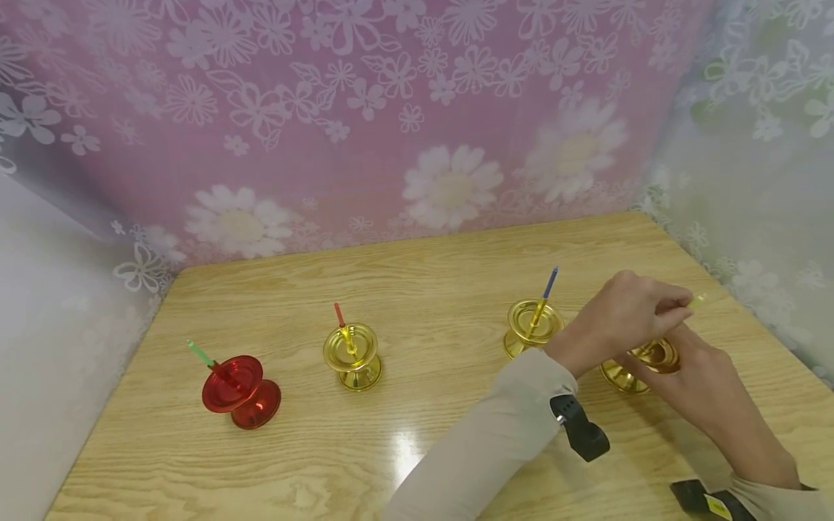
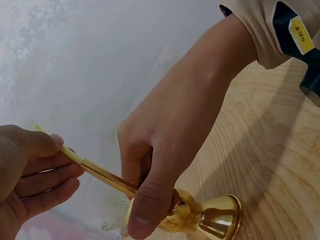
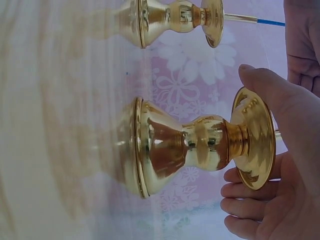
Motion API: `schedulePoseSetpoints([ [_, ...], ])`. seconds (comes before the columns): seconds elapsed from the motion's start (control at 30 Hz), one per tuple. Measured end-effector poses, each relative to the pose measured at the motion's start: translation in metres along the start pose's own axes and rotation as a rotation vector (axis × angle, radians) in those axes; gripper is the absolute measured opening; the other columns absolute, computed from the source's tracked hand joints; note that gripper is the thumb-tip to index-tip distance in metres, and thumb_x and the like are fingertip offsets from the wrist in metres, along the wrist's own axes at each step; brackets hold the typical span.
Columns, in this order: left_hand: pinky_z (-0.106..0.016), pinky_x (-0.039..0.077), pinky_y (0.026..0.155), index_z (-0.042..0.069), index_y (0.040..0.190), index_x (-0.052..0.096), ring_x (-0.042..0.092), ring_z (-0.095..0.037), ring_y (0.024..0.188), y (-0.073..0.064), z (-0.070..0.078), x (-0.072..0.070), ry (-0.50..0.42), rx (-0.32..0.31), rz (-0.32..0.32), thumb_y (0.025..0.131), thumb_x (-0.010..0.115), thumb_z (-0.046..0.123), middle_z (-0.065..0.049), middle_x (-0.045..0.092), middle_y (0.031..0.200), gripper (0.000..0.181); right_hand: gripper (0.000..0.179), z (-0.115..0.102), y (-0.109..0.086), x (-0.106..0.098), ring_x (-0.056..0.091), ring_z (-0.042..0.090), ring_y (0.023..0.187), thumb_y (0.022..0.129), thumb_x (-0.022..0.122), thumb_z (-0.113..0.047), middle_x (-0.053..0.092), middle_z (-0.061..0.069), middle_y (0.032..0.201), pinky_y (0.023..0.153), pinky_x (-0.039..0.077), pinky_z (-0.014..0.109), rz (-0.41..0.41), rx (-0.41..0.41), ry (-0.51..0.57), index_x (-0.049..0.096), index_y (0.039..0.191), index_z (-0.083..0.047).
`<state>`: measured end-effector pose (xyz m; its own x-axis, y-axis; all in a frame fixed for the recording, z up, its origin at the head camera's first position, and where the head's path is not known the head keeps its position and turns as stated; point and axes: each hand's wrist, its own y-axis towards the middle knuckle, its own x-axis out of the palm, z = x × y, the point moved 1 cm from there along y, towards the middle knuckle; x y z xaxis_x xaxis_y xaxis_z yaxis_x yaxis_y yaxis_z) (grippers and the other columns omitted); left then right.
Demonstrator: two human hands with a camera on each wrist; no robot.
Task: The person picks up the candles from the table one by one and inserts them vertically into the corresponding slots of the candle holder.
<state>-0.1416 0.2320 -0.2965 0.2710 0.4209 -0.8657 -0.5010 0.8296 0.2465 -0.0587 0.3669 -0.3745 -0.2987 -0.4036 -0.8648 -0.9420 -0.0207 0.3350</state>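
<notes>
At the right of the table, a gold candle holder (image 1: pixel 624 378) stands upright, partly hidden by both hands. My right hand (image 1: pixel 706 383) grips its dish, thumb on one side and fingers on the other, as the right wrist view shows with the holder (image 3: pixel 165 145). My left hand (image 1: pixel 625 311) pinches a thin yellow-green candle (image 2: pixel 70 154) between thumb and fingers. In the left wrist view the candle's lower end meets the top of the holder's narrow gold tube (image 2: pixel 107 177). How deep it sits inside cannot be told.
Just left of my hands stands another gold holder (image 1: pixel 521 340) bearing a blue candle (image 1: pixel 551 282). Farther left are a gold holder (image 1: pixel 360 373) with a red candle (image 1: pixel 339 314) and a red holder (image 1: pixel 257 405) with a green candle (image 1: pixel 200 352). Flowered sheets (image 1: pixel 365 145) border the table.
</notes>
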Motion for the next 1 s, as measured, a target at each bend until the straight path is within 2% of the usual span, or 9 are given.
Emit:
schedulePoseSetpoints([
  [0.07,-0.004,0.035,0.061,0.024,0.107,0.070,0.050,0.005,0.062,0.0008,-0.0006,0.0005,-0.010,-0.019,-0.003,0.101,0.051,0.028,0.017,0.066,0.088,0.020,0.065,0.0002,0.0003,0.0001,0.057,0.028,0.062,0.082,0.078,-0.030,0.062,0.022,0.093,0.049,0.041,0.035,-0.001,0.004,0.005,0.046,0.132,-0.002],
  [0.17,-0.004,0.034,0.060,0.024,0.104,0.069,0.049,0.005,0.062,0.0012,-0.0016,0.0012,-0.001,-0.025,-0.005,0.101,0.050,0.028,0.016,0.065,0.086,0.020,0.066,0.0003,0.0010,0.0008,0.056,0.024,0.061,0.083,0.077,-0.031,0.062,0.019,0.087,0.048,0.040,0.032,-0.015,0.015,0.008,0.045,0.132,-0.001],
  [0.27,-0.006,0.032,0.057,0.020,0.093,0.064,0.044,0.002,0.057,0.0005,-0.0025,0.0018,0.011,0.002,-0.007,0.102,0.049,0.027,0.013,0.059,0.074,0.019,0.063,0.0009,0.0012,0.0016,0.053,0.017,0.060,0.082,0.077,-0.031,0.061,0.011,0.080,0.048,0.038,0.028,-0.016,0.016,0.004,0.047,0.129,-0.002],
  [0.4,-0.008,0.030,0.054,0.018,0.086,0.059,0.040,0.000,0.054,-0.0007,-0.0030,0.0017,0.006,0.038,-0.001,0.102,0.049,0.026,0.009,0.050,0.065,0.020,0.059,0.0009,0.0011,0.0011,0.051,0.016,0.059,0.082,0.078,-0.030,0.061,0.010,0.080,0.048,0.037,0.028,0.005,-0.004,0.000,0.049,0.127,-0.005],
  [0.53,-0.007,0.031,0.055,0.018,0.090,0.062,0.043,0.002,0.056,-0.0005,-0.0030,0.0013,0.024,0.066,-0.002,0.102,0.050,0.025,0.011,0.055,0.068,0.018,0.060,0.0002,0.0007,0.0004,0.053,0.018,0.060,0.082,0.078,-0.029,0.062,0.014,0.084,0.048,0.038,0.030,0.013,-0.012,0.003,0.049,0.128,-0.004],
  [0.77,-0.004,0.036,0.063,0.020,0.098,0.067,0.052,0.006,0.065,0.0001,-0.0083,0.0024,-0.019,0.015,-0.030,0.100,0.054,0.026,0.016,0.065,0.083,0.015,0.057,-0.0020,-0.0001,0.0013,0.050,0.016,0.058,0.081,0.078,-0.034,0.057,0.008,0.075,0.046,0.037,0.026,-0.006,0.035,-0.005,0.051,0.121,-0.002],
  [0.83,-0.005,0.035,0.061,0.017,0.095,0.066,0.050,0.004,0.062,-0.0007,-0.0096,0.0033,-0.026,0.033,-0.038,0.101,0.052,0.025,0.013,0.063,0.079,0.016,0.058,-0.0016,-0.0001,0.0013,0.050,0.016,0.058,0.081,0.078,-0.034,0.058,0.008,0.075,0.046,0.037,0.026,-0.005,0.031,-0.001,0.051,0.121,-0.002],
  [1.0,-0.004,0.037,0.064,0.019,0.105,0.068,0.052,0.006,0.066,-0.0012,-0.0082,0.0037,0.010,0.057,-0.055,0.101,0.050,0.024,0.013,0.065,0.084,0.019,0.063,-0.0014,-0.0006,0.0012,0.048,0.013,0.056,0.080,0.079,-0.030,0.058,0.007,0.074,0.045,0.036,0.025,0.017,-0.004,-0.001,0.049,0.128,-0.002],
])
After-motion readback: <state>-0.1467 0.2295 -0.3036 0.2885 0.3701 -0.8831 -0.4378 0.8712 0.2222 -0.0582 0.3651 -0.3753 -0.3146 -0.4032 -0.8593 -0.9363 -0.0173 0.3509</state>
